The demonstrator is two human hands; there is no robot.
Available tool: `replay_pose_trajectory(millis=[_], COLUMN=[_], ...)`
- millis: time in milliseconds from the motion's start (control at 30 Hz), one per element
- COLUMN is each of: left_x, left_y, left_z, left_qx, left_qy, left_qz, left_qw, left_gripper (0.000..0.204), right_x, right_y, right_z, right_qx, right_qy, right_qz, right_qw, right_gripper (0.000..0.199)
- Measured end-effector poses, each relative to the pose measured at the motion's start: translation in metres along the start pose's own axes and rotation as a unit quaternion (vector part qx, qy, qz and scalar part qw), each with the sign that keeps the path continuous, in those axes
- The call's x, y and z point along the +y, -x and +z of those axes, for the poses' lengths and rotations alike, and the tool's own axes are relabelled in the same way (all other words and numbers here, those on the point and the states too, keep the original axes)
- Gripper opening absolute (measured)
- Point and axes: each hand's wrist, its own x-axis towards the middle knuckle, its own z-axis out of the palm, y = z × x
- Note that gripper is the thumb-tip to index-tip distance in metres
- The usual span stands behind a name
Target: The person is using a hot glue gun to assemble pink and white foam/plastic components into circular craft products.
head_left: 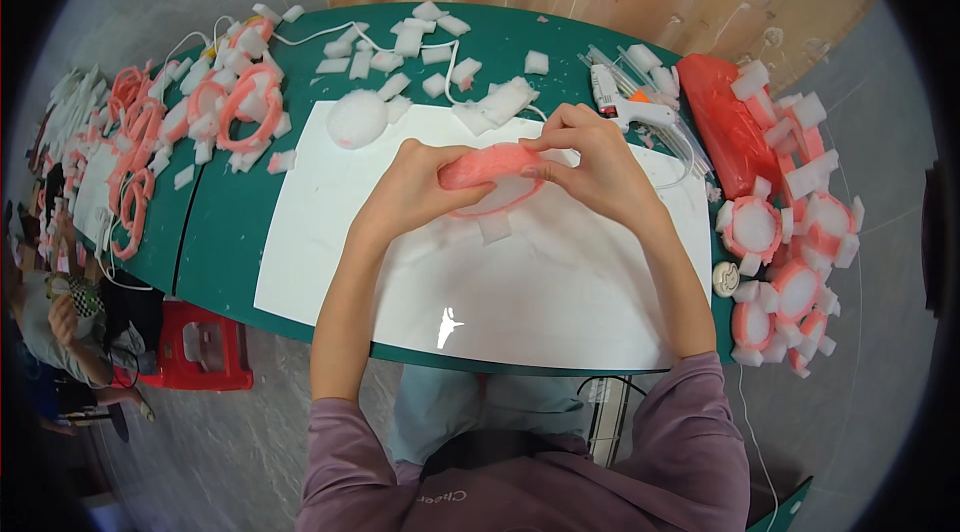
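Observation:
Above the white board (520, 312) I hold up a pink foam ring (490, 164) with a whitish, see-through middle. My left hand (415, 187) is closed around its left side, thumb along the near edge. At its right edge my right hand (585, 162) pinches with thumb and forefinger; whether a small piece is also between them I cannot tell. A small white foam block (494, 228) sticks out below the ring. Left of it, a round white foam disc (357, 119) lies across the board's far edge.
White foam blocks (408, 40) are scattered over the green table (230, 232). A white glue gun (640, 112) lies at the back right, beside a red bag (725, 127). Pink rings with white blocks (752, 230) crowd the right edge, more pink rings (250, 107) the left. A red stool (205, 347) and another person are at left.

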Motion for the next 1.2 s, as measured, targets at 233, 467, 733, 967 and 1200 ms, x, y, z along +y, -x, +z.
replay_pose_trajectory(millis=[233, 467, 733, 967, 1200], left_x=[-0.012, -0.018, -0.018, -0.016, -0.021], left_y=[-0.001, 0.0, 0.002, 0.003, 0.003], left_z=[0.003, 0.004, 0.004, 0.0, 0.003], left_qx=[0.023, 0.048, 0.044, 0.01, 0.045], left_qy=[0.03, -0.009, -0.02, -0.035, 0.011], left_qz=[0.097, 0.083, 0.08, 0.042, 0.048], left_qw=[0.995, 0.995, 0.996, 0.998, 0.998], left_gripper=[0.024, 0.026, 0.036, 0.034, 0.031], right_x=[0.116, 0.194, 0.196, 0.192, 0.198], right_y=[0.007, 0.027, 0.023, 0.019, 0.005], right_z=[-0.044, -0.026, -0.015, -0.014, -0.049], right_qx=[0.113, 0.007, 0.065, 0.087, 0.264], right_qy=[0.261, 0.444, 0.425, 0.452, 0.153], right_qz=[0.004, 0.167, 0.122, 0.106, 0.063], right_qw=[0.959, 0.88, 0.894, 0.881, 0.95], right_gripper=[0.029, 0.06, 0.055, 0.041, 0.036])
